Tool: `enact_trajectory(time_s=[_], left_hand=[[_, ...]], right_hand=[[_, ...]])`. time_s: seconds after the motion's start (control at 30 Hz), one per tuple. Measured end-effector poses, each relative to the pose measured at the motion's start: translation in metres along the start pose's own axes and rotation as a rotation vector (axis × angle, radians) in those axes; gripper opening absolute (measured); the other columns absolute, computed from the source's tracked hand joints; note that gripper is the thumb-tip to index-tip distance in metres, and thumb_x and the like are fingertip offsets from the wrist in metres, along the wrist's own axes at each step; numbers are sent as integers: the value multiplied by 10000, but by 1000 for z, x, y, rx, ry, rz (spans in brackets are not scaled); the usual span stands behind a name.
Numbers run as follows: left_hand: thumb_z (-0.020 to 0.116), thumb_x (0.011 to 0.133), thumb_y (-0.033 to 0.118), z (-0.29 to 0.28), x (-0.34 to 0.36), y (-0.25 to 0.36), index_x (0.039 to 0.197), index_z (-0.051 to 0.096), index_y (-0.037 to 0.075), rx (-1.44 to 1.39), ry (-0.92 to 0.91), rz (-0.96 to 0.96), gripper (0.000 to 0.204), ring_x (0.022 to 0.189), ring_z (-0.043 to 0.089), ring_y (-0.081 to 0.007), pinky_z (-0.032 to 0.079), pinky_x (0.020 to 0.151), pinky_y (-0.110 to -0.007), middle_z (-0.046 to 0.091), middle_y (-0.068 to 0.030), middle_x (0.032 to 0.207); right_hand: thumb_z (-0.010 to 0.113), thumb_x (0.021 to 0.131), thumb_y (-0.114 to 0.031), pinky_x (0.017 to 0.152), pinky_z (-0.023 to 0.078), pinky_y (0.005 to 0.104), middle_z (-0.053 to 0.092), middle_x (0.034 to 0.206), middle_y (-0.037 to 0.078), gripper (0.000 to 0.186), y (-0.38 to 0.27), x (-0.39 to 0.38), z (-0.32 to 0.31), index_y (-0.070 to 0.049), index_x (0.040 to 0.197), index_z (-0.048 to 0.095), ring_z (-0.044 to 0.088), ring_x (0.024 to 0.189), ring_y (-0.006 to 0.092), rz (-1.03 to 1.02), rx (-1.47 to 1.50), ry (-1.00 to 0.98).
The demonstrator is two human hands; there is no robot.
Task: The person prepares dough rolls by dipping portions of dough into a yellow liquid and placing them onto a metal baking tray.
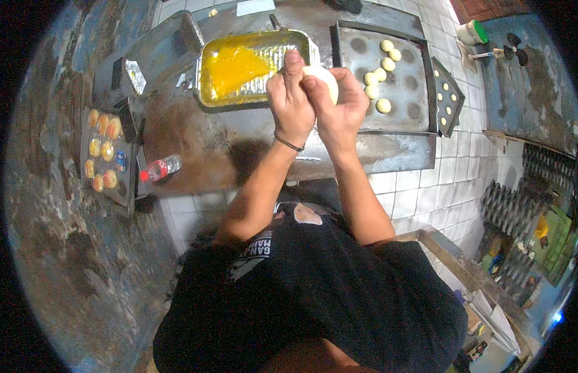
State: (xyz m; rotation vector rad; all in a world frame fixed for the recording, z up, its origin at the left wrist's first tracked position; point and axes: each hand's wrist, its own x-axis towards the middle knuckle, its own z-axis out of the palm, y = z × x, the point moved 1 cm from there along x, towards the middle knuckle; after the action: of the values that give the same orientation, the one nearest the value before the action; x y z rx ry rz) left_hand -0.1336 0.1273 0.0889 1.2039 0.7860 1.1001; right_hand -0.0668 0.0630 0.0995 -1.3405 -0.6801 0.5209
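1. Just left of the grips, a foil tray (230, 102) coated with yellow, greasy-looking matter (234, 67) is borne by the desk (205, 146); its rim could be knocked if the left elbow or wrist were swung wide.
2. The left grip (291, 99) is pressed beside the right, thumb raised; whether anything is clasped by its hidden fingers cannot be told. Tearing could be caused by uneven squeezing, a slip by greasy skin.
3. Between the grips, the dough (324, 79) is seen as pale, smooth and rounded, partly covered by a thumb.
4. By the right grip (340, 115), the dough is grasped between thumb and curled fingers.
5. Right of the grips, pale balls (382, 105) are carried by a dark baking tray (400, 118).
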Motion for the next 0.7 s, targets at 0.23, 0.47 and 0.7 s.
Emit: enact_trajectory(time_s=[0.23,0.47,0.7], left_hand=[[634,1047,372,-71,6,29,901,649,65,-314,-297,-100,341,726,513,-17,408,630,-201,550,83,750],[622,1040,398,-98,3,41,1054,610,82,-568,-70,-286,316,716,581,-57,503,658,-200,607,23,827],[873,759,131,-141,-34,-34,1310,581,16,-36,-449,69,634,1127,656,-223,539,963,-371,689,-132,1215]], right_hand=[[752,951,-164,652,516,224,743,826,46,206,-10,5,42,33,894,734,644,712,72,106,236,-137],[543,1072,-470,489,341,220,627,696,-28,541,-22,2,57,-22,846,743,489,558,41,359,7,-164],[552,1069,-369,678,501,362,683,888,160,421,-50,-15,54,-4,1168,736,624,796,225,-91,-593,-615]])
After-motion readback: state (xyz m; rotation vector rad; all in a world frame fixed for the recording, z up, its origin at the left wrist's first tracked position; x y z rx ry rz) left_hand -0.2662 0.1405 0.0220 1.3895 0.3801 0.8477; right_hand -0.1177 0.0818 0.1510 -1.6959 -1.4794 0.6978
